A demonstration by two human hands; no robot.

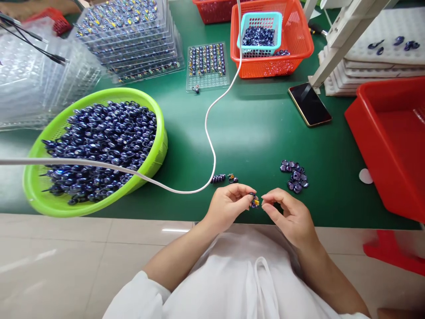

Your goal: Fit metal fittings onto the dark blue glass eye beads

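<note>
My left hand (229, 204) pinches a small glossy dark-blue earphone shell (254, 201) with a yellow piece on it, just over the table's front edge. Beside it, my right hand (289, 212) has thumb and index finger closed in a pinch; anything between those fingertips is too small to make out. Past my left hand lie a short row of dark-blue pieces (218, 178) and an earphone part with an orange-yellow bit (233, 178). Beyond my right hand is a small cluster of loose dark-blue shell pieces (295, 176) on the green table (252, 137).
A green basket (161, 150) heaped with dark-blue parts stands left, crossed by a white cable (215, 155). Behind are stacked clear trays (133, 44), one filled tray (207, 66) and an orange basket (292, 26). A phone (310, 104) and red bin (381, 146) are right.
</note>
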